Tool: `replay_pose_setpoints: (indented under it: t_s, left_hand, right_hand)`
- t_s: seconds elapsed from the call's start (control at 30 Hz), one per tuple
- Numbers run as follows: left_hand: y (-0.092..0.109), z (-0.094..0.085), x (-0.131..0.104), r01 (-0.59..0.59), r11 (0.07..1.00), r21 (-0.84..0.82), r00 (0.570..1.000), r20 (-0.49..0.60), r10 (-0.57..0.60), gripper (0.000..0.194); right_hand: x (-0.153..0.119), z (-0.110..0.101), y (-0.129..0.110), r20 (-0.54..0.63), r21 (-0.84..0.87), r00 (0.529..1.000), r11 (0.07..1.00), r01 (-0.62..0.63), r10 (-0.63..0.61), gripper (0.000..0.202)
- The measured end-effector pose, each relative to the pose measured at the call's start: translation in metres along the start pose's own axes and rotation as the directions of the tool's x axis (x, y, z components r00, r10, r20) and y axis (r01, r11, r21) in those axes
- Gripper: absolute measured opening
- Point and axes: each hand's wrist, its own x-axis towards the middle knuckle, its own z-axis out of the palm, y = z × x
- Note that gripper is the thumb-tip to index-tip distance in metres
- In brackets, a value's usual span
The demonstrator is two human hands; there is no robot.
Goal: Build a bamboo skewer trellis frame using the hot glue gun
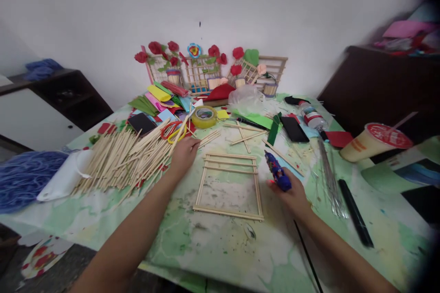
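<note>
My right hand (294, 192) grips a dark blue hot glue gun (275, 169), its nozzle aimed up and left, with a black cord trailing below. A red glow shows beside the fingers. Between my hands, a square frame of thin wooden sticks (228, 214) lies flat on the table, with extra crossbars near its far side. Just beyond the frame's far left corner, my left hand (184, 152) has its fingers closed at the end of a few loose wooden sticks (210, 137). What exactly is in those fingers is hidden.
A big pile of wooden sticks (113, 160) lies left, with scissors (177, 132) and tape (204, 116) behind. Phone (294, 129), bottle (312, 116), wires (332, 183) and a tilted drink cup (374, 141) are right. Paper flowers and stick lattices (202, 71) stand against the wall.
</note>
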Motion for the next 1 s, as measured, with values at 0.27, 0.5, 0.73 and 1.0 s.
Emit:
replay_pose_setpoints:
  t_s: [0.27,0.5,0.73,1.0]
  left_hand:
    - [-0.025,-0.004,0.000,0.068,0.997,-0.019,0.997,0.042,-0.068,0.028]
    - [0.013,-0.001,-0.010,-0.247,0.954,-0.171,0.936,0.213,0.280,0.021]
    - [0.011,0.004,-0.011,-0.247,0.968,-0.053,0.950,0.182,0.253,0.025]
    - [-0.024,0.003,0.003,-0.036,0.961,0.274,0.989,0.149,-0.005,0.027]
  right_hand:
    - [0.002,0.029,0.006,-0.224,0.355,0.970,0.935,-0.007,0.092,0.028]
    - [-0.003,0.025,0.013,-0.196,0.308,0.979,0.951,0.005,0.058,0.025]
    - [0.002,0.031,0.016,-0.166,0.291,0.985,0.957,0.010,0.040,0.025]
    - [0.001,0.028,0.022,-0.197,0.418,0.947,0.896,-0.152,0.253,0.033]
